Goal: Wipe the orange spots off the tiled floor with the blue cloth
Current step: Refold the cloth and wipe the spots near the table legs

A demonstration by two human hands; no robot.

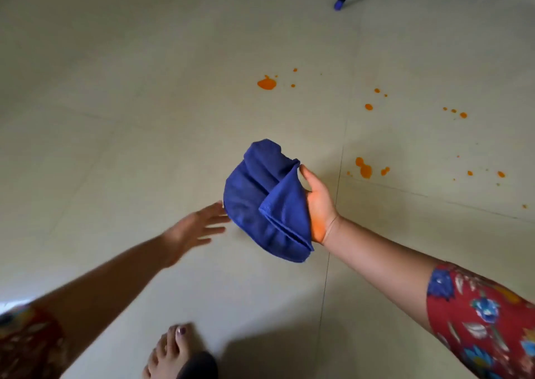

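My right hand (318,202) holds the folded blue cloth (260,202) above the pale tiled floor (115,118), thumb showing at the cloth's right edge and orange stain on the palm's heel. My left hand (194,228) is blurred, fingers straight and spread, its fingertips at the cloth's left edge. Orange spots lie on the floor beyond: a large blot (267,83) far centre, a double blot (364,168) to the right of the cloth, and several small drops (463,114) scattered further right.
A black leg with a blue tip (338,4) stands on the floor at the top right. My bare foot (170,352) is at the bottom centre. Grout lines (333,205) cross the floor under the cloth.
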